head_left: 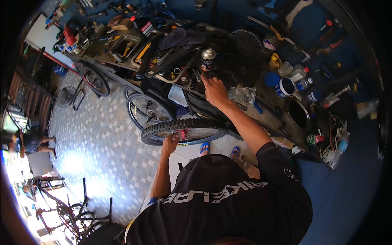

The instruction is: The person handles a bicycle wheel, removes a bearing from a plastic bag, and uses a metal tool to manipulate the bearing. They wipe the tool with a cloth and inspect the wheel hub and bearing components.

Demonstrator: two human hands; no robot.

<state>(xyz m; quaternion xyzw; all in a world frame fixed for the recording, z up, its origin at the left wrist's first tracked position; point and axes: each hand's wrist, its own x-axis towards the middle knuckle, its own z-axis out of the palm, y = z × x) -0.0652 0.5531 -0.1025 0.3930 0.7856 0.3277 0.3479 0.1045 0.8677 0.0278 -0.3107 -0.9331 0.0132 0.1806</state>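
Note:
My left hand (170, 143) is closed on a bicycle wheel (204, 124) with a knobby black tyre, held in front of me below the bench edge. The wheel has a red hub (183, 134). My right hand (215, 90) reaches over the workbench (261, 108), its fingers stretched out and nothing visible in them. Just beyond those fingers stands a spray can (208, 60) with a silver top. Small dark parts (196, 75) lie by the fingertips. A clear plastic bag (241, 94) sits to the right of this hand.
Tools, jars and bottles crowd the bench, including a blue-and-white tub (284, 87) and a large cassette (246, 41). Another wheel (149, 108) leans below the bench. A fan (65, 96) stands on the tiled floor, and a person (30, 143) is at the far left.

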